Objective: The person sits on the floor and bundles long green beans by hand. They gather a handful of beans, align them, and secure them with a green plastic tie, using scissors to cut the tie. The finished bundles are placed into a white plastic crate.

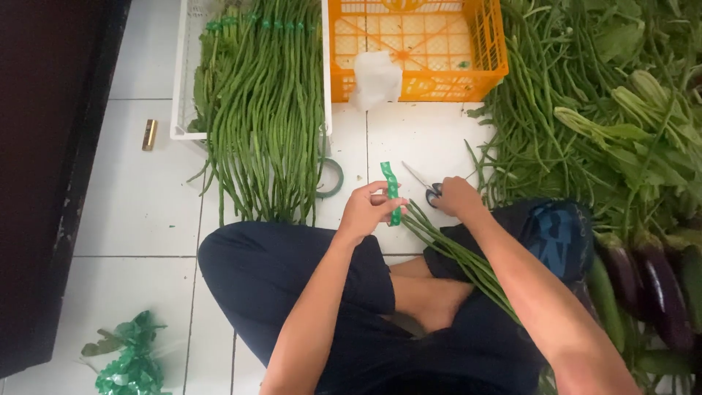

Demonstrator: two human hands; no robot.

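A: Left hand [363, 212]?
B: Pinches green tape [393, 192] round the bean bundle [461, 257]; bundle's long axis runs from the hands back across the lap.
A: Right hand [457, 197]?
B: Closed on scissors [425, 184], beside the tape, above the floor [139, 205].

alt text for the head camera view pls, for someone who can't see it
A person sitting cross-legged on a white tiled floor holds a strip of green tape in the left hand at a bundle of long beans, while the right hand grips scissors. Ahead lie tied long beans in a white crate, an orange crate and loose greens.
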